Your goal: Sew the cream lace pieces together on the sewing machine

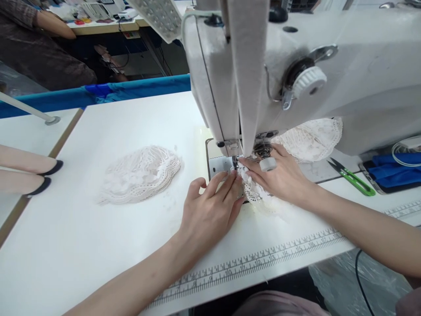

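Note:
A white lace piece (251, 186) lies under the presser foot (234, 162) of a white sewing machine (215, 79). My left hand (210, 206) rests flat just left of the foot, fingers apart, their tips at the lace edge. From the other side my right hand (279, 175) holds the lace, index finger and thumb reaching toward the needle. The lace between the two hands is partly hidden by fingers. To the left sits a stack of white lace pieces (141, 173). More lace (312, 138) lies behind the machine's needle end, under its arm.
Green-handled thread snips (351, 177) lie at right, beside a phone (378, 177) with blue cloth (396, 173) on it. A ruler strip (259, 263) runs along the table's front edge. Two skin-coloured tubular shapes with black bands (33, 175) lie at far left. Another person (36, 48) is behind.

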`<state>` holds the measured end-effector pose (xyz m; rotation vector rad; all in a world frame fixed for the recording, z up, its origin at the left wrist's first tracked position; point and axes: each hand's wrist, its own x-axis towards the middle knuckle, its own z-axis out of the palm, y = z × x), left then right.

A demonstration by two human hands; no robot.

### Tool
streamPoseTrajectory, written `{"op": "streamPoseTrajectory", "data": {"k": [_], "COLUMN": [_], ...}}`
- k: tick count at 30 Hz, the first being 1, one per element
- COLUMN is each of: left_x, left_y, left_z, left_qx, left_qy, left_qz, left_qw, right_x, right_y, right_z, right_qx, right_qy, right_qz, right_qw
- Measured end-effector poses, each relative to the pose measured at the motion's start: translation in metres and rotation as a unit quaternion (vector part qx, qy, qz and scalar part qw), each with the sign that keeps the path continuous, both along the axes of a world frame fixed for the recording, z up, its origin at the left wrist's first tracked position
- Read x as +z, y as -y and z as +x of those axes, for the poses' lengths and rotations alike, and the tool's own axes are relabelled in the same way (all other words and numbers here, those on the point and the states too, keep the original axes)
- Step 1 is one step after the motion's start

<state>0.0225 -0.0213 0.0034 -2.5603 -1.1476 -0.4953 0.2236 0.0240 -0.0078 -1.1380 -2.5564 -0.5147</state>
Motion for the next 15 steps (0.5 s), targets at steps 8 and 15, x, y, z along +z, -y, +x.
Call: {"op": "streamPoseTrajectory", "data": {"k": [8,15], "left_x": [0.001,-0.001], "left_y": [-0.006,-0.028], "left_z": [-0.006,-0.008], "left_qx": [-0.017,0.003], "left_qy": [0.033,0.135], "left_qz": [-0.007,-0.196], "left_qw": [0.999,0.971], "right_x": [0.02,0.021], "right_y": [0.011,0.013], "right_z": [0.003,0.001], "right_qx": [0.095,0.059], "right_qy": [-0.071,-0.13], "right_qz": [-0.07,-0.184], "right_qw": [0.991,0.972]}}
